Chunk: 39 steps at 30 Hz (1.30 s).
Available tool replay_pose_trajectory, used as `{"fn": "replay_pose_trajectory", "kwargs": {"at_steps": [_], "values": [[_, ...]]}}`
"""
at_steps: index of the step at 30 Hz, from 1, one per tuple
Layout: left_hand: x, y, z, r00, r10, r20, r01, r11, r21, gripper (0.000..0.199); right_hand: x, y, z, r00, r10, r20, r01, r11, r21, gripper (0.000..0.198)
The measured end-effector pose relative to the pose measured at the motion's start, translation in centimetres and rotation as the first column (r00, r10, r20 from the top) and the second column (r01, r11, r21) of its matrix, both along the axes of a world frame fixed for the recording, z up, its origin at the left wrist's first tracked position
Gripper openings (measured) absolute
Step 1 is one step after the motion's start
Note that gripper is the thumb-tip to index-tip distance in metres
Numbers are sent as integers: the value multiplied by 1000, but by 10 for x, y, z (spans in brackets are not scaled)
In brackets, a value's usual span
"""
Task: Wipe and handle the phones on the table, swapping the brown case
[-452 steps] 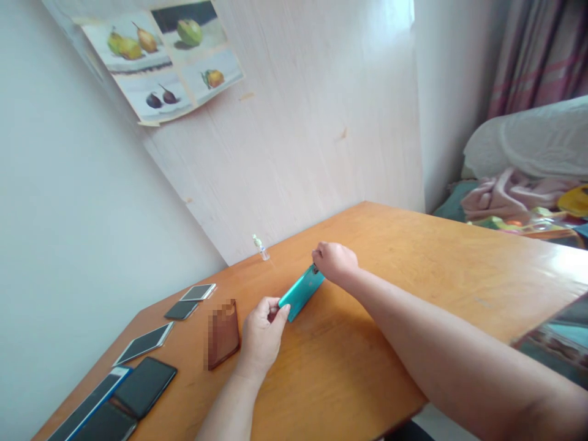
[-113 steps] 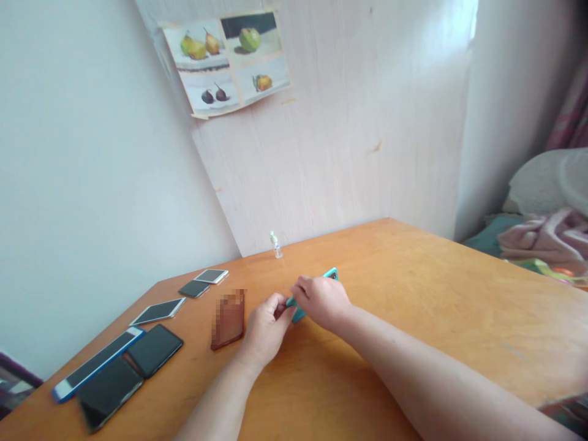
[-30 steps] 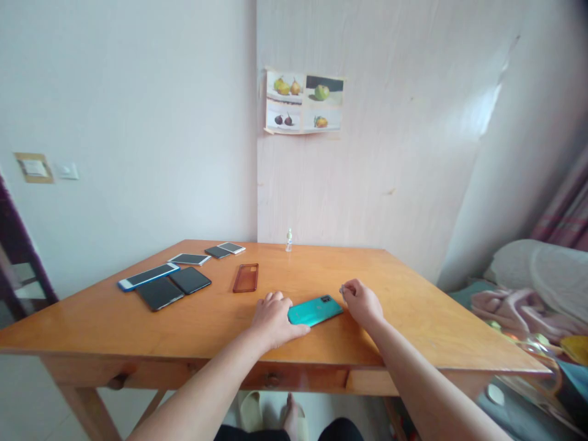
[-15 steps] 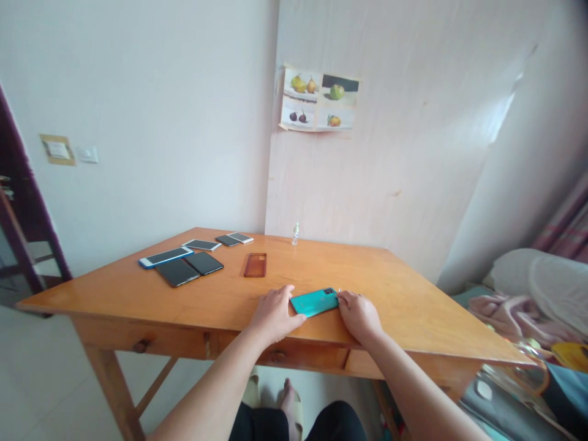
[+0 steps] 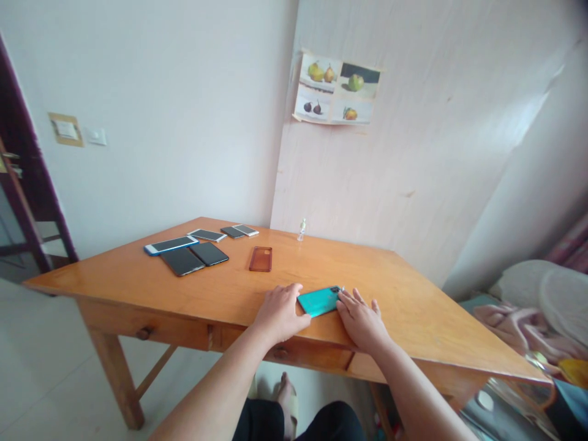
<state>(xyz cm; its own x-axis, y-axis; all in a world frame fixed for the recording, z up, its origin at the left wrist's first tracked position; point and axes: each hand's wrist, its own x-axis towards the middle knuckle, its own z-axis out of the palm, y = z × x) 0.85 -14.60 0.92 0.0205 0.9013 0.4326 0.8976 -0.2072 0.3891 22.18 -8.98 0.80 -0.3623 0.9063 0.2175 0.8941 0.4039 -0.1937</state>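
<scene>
Two hands [image 5: 278, 313] [image 5: 362, 321], fingers [image 5: 359, 299] spread, bracket a teal phone [image 5: 319, 301] lying crosswise, camera end [image 5: 335, 290] right.

I have an orange-brown wooden table [image 5: 413, 324] with drawers [image 5: 179, 332] in its front; on it, near the front edge, a teal phone [image 5: 316, 301] lies back up, my clock's centre; a reddish-brown translucent case [image 5: 261, 260] lies at 10; a small clear bottle [image 5: 302, 230] stands between 11 and 12; a black phone [image 5: 182, 261], a second black phone [image 5: 210, 253] and a blue-edged phone [image 5: 171, 245] cluster between 9 and 10; farther out, around 10, lie a white phone [image 5: 206, 235], a dark phone [image 5: 232, 232] and a white-framed phone [image 5: 246, 230].
</scene>
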Motion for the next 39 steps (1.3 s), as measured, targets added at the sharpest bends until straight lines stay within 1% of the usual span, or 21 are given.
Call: {"fn": "replay_pose_trajectory", "kwargs": {"at_steps": [1,3,5,7,9,12,13,14,16,19,21,23,25,27,28,30,32,34,36,37,39], "values": [[0,0,0,1000,1,0,-1,1000,4,56,-3,-2,0,1000,25,-6,-26,1000,-10,49],[0,1,-1,1000,-5,0,5,1000,7,58,-14,-13,0,989,149,-24,-149,989,-19,50],[0,2,-1,1000,-11,5,11,1000,-6,60,-25,-25,1,958,283,-47,-284,958,-33,51],[-1,3,-1,1000,-4,20,4,1000,-30,60,-30,-29,4,934,351,-57,-355,933,-59,52],[-1,4,-1,1000,8,27,-7,999,-46,60,-28,-22,6,949,313,-44,-316,946,-73,51],[0,5,-1,1000,5,24,-4,999,-50,64,-22,-4,8,994,104,-35,-106,992,-64,50],[0,5,-1,1000,2,27,-1,999,-52,65,-22,-1,7,998,48,-38,-50,997,-61,50],[-1,5,-1,999,2,33,0,998,-57,66,-25,-2,7,999,29,-40,-32,998,-62,50],[-1,5,-1,999,1,52,3,998,-70,65,-35,-12,6,992,115,-47,-118,991,-68,51],[-3,4,0,997,-7,72,14,996,-89,63,-49,-33,6,938,341,-70,-345,935,-77,52],[-4,4,0,997,-9,79,16,996,-89,64,-49,-33,8,929,364,-59,-368,927,-70,52],[-4,4,-1,997,-9,83,16,996,-83,65,-40,-20,9,967,252,-30,-254,965,-70,51],[-4,5,-2,996,-14,85,21,997,-79,66,-28,2,11,997,80,-17,-81,992,-94,52],[-4,5,-3,996,-22,85,28,997,-74,66,-22,19,13,999,-39,-23,36,991,-133,53],[-4,5,-4,996,-23,85,29,997,-67,66,-22,23,13,998,-54,-29,49,987,-151,53],[-4,6,-5,996,-29,90,33,999,-43,66,-30,19,15,999,-3,-47,-6,984,-180,54],[-4,7,-6,993,-40,112,42,999,-12,65,-44,5,16,988,133,-81,-147,968,-204,55],[-4,7,-7,987,-65,147,64,998,10,64,-57,-12,17,948,294,-123,-315,924,-219,56],[-5,9,-9,980,-87,181,86,996,16,67,-62,-19,18,910,391,-139,-413,885,-214,58],[-5,9,-9,977,-93,194,92,996,16,71,-61,-19,18,911,391,-129,-411,888,-207,57],[-5,10,-10,974,-92,206,90,996,20,83,-56,-11,19,955,283,-94,-296,937,-188,56]]}}
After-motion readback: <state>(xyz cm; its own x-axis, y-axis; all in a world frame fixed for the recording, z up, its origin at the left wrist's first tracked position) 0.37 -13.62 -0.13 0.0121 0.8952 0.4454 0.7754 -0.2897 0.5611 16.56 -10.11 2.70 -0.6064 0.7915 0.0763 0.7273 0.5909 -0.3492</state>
